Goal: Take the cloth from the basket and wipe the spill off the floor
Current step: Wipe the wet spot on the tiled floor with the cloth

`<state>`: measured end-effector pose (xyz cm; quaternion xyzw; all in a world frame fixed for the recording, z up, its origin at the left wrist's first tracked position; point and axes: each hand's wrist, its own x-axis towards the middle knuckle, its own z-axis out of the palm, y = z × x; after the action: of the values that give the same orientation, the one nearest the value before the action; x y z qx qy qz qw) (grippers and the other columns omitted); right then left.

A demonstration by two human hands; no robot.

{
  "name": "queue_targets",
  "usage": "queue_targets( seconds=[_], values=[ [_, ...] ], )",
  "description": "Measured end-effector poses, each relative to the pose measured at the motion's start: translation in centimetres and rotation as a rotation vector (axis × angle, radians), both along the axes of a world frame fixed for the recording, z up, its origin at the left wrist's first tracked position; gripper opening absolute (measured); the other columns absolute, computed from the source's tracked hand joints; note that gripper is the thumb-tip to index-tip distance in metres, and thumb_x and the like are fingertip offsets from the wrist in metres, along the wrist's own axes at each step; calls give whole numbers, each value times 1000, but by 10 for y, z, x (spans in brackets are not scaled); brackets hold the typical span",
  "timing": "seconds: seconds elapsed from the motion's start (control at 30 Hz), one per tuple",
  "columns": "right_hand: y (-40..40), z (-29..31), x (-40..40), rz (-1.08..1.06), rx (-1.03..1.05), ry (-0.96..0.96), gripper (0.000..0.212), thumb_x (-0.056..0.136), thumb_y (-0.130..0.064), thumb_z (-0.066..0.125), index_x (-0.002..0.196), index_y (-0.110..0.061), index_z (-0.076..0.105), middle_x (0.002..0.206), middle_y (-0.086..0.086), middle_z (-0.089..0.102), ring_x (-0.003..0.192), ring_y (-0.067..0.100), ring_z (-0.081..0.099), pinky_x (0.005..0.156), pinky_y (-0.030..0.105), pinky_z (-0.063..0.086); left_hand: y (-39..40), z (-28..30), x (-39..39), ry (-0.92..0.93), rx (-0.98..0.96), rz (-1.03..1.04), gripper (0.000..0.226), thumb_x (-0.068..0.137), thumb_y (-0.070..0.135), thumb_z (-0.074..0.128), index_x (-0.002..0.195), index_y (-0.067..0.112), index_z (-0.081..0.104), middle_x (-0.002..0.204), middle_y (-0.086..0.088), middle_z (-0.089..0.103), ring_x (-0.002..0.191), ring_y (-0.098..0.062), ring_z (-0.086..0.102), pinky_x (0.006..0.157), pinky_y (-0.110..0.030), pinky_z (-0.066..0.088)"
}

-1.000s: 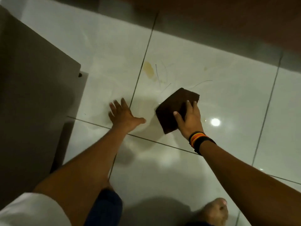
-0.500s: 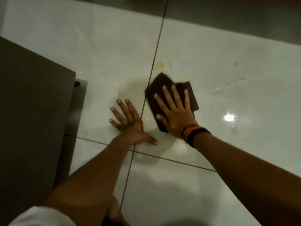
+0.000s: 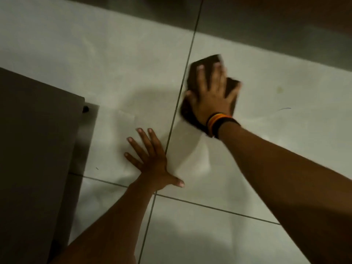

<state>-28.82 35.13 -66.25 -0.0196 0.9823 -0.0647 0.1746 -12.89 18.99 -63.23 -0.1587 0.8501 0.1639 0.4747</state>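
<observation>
A dark brown cloth (image 3: pixel 208 62) lies flat on the pale tiled floor (image 3: pixel 266 168), just right of a dark grout line. My right hand (image 3: pixel 213 94), with striped bands on the wrist, presses on top of the cloth with its fingers spread; both are blurred by motion. My left hand (image 3: pixel 152 162) rests palm down on the floor nearer to me, fingers apart, holding nothing. A small yellowish spot (image 3: pixel 280 89) shows on the tile to the right of the cloth. No basket is in view.
A dark grey panel or piece of furniture (image 3: pixel 36 149) fills the left side, with a small black foot (image 3: pixel 85 109) at its corner. A darker band (image 3: pixel 266 25) runs along the far edge of the floor. Grout lines cross under my left wrist.
My right hand has pushed the cloth away from me, over the place where a yellowish stain showed by the grout line. My left hand stays planted on the floor.
</observation>
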Motion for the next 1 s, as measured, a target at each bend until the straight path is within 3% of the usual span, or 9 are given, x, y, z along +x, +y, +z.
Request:
queue_targets(
  seconds=[0.1,0.17,0.33,0.43,0.5,0.67,0.73,0.83,1.0],
  values=[
    [-8,3,51,471,-31,3,72,101,-60,32,165,-34,8,175,14,3,161,37,1,115,82,1,3,4,-2,-23,-29,12,196,33,74,94,131,17,-66,132,-16,-76,134,-56,-56,112,-79,-19],
    [31,6,101,593,-25,-24,72,101,-58,34,165,-36,8,175,12,7,161,37,6,117,80,6,3,7,-3,-35,-26,25,196,34,70,96,130,17,-67,134,-16,-75,137,-56,-54,114,-79,-16],
    [149,18,124,-12,43,-171,71,99,-63,21,162,-43,-4,175,5,-6,162,28,-5,121,73,2,3,1,-6,-61,-37,55,202,25,71,97,132,16,-66,137,-18,-74,129,-52,-61,112,-77,-22],
    [131,10,57,-386,27,-114,71,101,-62,22,164,-38,-3,175,7,-12,161,30,-10,119,76,0,2,-7,-1,-23,-18,52,203,23,71,97,137,17,-62,142,-16,-71,136,-53,-57,111,-75,-25],
    [95,4,17,-455,22,-52,72,102,-60,24,164,-36,-2,175,9,-12,161,31,-10,117,78,0,1,-10,2,4,-6,21,202,23,74,95,141,18,-59,146,-16,-68,139,-51,-55,107,-72,-30],
    [35,6,75,253,-14,-31,69,102,-58,30,165,-36,9,175,12,2,161,36,1,116,81,1,3,-5,0,8,-28,7,200,26,76,93,142,17,-59,149,-17,-65,142,-53,-51,110,-74,-25],
    [63,12,125,353,-9,-71,70,101,-59,31,164,-38,8,175,11,6,161,36,6,116,80,9,4,0,-2,-18,-6,11,199,28,71,96,141,18,-59,149,-17,-65,142,-53,-52,113,-77,-22],
    [132,16,158,130,27,-131,72,97,-63,26,162,-38,4,174,9,4,161,33,6,120,74,7,3,7,-6,-74,5,39,201,26,69,98,137,18,-63,143,-16,-70,132,-50,-61,107,-74,-31],
    [182,7,69,-681,20,-25,80,95,-65,20,165,-31,4,175,13,-5,161,35,-3,116,79,1,2,7,-8,-77,21,44,198,31,67,98,136,16,-62,130,-14,-78,128,-52,-62,100,-71,-33]
  ],
)
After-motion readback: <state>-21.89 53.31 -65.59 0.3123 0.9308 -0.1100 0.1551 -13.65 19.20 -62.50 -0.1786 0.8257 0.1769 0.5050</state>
